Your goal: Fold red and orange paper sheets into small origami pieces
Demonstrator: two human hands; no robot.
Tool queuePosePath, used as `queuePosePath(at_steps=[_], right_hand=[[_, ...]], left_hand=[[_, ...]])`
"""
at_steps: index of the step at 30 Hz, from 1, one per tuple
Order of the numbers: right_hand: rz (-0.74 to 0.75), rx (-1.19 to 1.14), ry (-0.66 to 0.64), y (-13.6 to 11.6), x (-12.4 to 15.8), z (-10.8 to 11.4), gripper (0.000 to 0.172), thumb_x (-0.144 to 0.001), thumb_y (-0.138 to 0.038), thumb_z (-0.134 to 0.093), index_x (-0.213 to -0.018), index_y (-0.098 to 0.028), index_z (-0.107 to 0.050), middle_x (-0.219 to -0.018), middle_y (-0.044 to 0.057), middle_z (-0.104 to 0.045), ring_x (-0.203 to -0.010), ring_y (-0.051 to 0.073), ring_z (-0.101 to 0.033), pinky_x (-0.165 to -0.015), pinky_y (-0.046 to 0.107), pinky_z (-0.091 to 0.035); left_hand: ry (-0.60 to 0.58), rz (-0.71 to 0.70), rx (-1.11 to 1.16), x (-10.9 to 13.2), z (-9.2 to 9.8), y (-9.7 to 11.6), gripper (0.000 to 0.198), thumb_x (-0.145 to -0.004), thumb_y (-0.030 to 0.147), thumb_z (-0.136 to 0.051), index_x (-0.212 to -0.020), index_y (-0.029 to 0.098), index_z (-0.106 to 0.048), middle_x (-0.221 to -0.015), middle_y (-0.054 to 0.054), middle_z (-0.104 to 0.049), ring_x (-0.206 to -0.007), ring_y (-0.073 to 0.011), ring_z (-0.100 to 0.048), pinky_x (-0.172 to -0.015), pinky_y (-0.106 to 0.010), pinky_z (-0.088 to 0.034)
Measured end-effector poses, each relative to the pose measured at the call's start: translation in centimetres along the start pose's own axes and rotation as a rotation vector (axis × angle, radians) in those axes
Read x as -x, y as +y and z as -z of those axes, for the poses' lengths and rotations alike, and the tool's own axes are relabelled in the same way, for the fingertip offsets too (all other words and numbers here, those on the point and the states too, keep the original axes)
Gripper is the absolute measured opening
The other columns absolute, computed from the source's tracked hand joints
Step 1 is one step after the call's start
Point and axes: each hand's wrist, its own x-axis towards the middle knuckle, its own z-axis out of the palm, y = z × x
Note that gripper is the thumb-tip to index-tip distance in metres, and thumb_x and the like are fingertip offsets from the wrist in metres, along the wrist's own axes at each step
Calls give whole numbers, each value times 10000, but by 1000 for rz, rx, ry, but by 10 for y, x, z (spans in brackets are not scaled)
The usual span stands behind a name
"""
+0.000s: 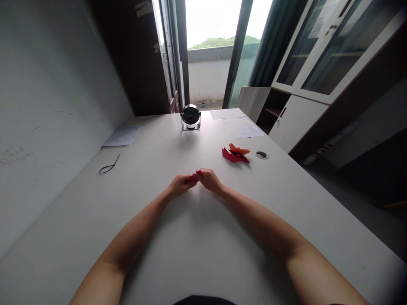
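Between my two hands, just above the middle of the white table (190, 237), is a small piece of folded red paper (191, 179). My left hand (178, 185) grips its left part, fingers closed. At its upper right end, my right hand (209, 179) pinches the paper with thumb and fingers. Much of the paper is hidden by the fingers, so its full shape does not show. Off to the right lie several folded paper pieces in a loose pile, a red folded paper (230, 156) and an orange folded paper (238, 149) among them.
A round black-and-silver device on a stand (190, 116) stands at the far edge. A black cable tie (108, 168) and a stack of paper (121, 136) lie on the left. Printed sheets (243, 127) rest far right, near a round cable hole (262, 155). A wall borders the left.
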Motion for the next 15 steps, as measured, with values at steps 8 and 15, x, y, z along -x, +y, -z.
queuePosePath(at_steps=[8,15], right_hand=[[28,72,5,-3,3,2,477,-1025,-409,-429,-605,-207,-534,-614,2,-537,-652,138,-506,-675,257,-390],[16,77,62,-6,2,5,474,-1033,-429,-411,-628,-209,-526,-642,14,-547,-657,146,-513,-679,264,-404]], left_hand=[[-25,4,0,-2,1,1,284,-870,415,-612,-824,159,-726,-715,0,-660,-699,-148,-570,-682,-244,-451],[-9,34,64,-4,-1,-6,293,-882,426,-610,-881,165,-744,-770,-32,-720,-731,-161,-635,-735,-263,-483]])
